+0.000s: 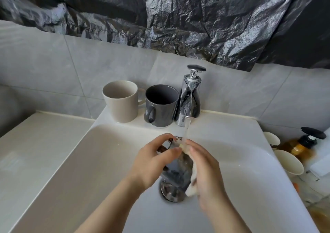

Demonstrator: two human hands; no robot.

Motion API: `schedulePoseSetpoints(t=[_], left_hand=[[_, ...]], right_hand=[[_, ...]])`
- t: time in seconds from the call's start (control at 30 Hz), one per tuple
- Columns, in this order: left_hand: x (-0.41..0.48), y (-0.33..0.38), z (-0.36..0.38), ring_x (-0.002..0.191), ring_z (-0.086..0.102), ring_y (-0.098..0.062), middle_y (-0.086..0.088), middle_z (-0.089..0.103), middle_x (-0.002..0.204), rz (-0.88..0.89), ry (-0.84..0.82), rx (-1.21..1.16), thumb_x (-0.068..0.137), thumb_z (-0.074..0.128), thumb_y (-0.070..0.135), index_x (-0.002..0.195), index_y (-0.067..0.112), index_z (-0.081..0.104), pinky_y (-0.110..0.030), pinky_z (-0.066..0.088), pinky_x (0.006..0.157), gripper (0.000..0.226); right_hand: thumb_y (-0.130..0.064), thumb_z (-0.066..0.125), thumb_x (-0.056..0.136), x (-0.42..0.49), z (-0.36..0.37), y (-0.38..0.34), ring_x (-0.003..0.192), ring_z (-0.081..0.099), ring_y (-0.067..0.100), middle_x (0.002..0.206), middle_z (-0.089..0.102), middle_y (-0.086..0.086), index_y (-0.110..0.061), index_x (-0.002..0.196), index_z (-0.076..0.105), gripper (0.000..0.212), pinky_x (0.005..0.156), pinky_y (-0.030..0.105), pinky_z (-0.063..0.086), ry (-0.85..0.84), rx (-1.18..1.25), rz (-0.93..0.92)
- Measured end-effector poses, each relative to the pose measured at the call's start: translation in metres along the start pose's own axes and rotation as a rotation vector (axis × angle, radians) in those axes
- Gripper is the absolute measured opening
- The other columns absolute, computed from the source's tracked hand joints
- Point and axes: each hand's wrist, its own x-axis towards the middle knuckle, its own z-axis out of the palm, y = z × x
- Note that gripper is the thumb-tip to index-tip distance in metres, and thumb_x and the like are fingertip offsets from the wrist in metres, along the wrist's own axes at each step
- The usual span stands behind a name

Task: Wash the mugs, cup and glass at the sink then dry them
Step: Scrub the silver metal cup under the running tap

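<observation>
Over the drain (169, 191) in the middle of the sink (107, 161), the left hand (151, 163) grips a clear glass (178, 170), fingers curled round its rim and left side. The right hand (207, 172) holds a pale cloth (192, 179) (or a sponge; I cannot tell which) against the glass's right side, fingers closed on it. Water (185, 132) runs from the tap (187, 105) onto the top of the cloth. On the sink's far ledge, left of the tap, a beige mug (121, 102) and a grey mug (161, 105) stand upright, just beside each other. Pale cups (289, 163) and an amber pump bottle (300, 147) sit on the surface at the right.
</observation>
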Motion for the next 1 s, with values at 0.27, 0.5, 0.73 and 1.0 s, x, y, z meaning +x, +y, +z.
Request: schedulePoseSetpoints(t=[0.27, 0.5, 0.73, 1.0], left_hand=[[0.001, -0.010, 0.018, 0.055, 0.059, -0.017, 0.001, 0.063, 0.074, 0.038, 0.067, -0.447, 0.066, 0.062, 0.034, 0.093, 0.027, 0.058, -0.020, 0.038, 0.043, 0.029], [0.008, -0.021, 0.015, 0.070, 0.059, -0.022, -0.002, 0.061, 0.080, 0.058, 0.375, -0.271, 0.085, 0.061, 0.033, 0.093, 0.036, 0.053, -0.024, 0.047, 0.051, 0.011], [0.009, -0.020, 0.005, 0.075, 0.054, -0.018, 0.003, 0.061, 0.083, 0.149, 0.050, 0.162, 0.060, 0.057, 0.058, 0.096, 0.044, 0.059, -0.037, 0.047, 0.072, 0.038], [0.005, -0.013, 0.013, 0.070, 0.063, -0.021, -0.002, 0.066, 0.081, 0.064, 0.105, -0.406, 0.070, 0.063, 0.037, 0.099, 0.030, 0.061, -0.037, 0.051, 0.062, 0.030]], right_hand=[[-0.046, 0.042, 0.092, 0.000, -0.006, -0.010, 0.057, 0.064, 0.024, 0.092, 0.068, 0.018, -0.004, 0.109, 0.065, 0.051, 0.044, 0.018, 0.039, -0.071, 0.513, 0.456], [-0.019, 0.044, 0.100, -0.007, 0.021, 0.014, 0.102, 0.055, -0.015, 0.125, 0.058, -0.025, -0.044, 0.120, 0.047, 0.032, 0.086, 0.006, 0.043, 0.051, -0.010, -0.086], [-0.037, 0.042, 0.088, -0.001, 0.006, 0.010, 0.114, 0.053, -0.004, 0.111, 0.062, -0.029, -0.044, 0.100, 0.062, 0.024, 0.099, 0.019, 0.041, 0.189, -0.356, -0.195], [-0.037, 0.048, 0.092, -0.010, 0.015, -0.016, 0.039, 0.045, 0.020, 0.066, 0.060, 0.013, -0.010, 0.090, 0.063, 0.031, 0.033, 0.015, 0.029, 0.165, 0.417, 0.407]])
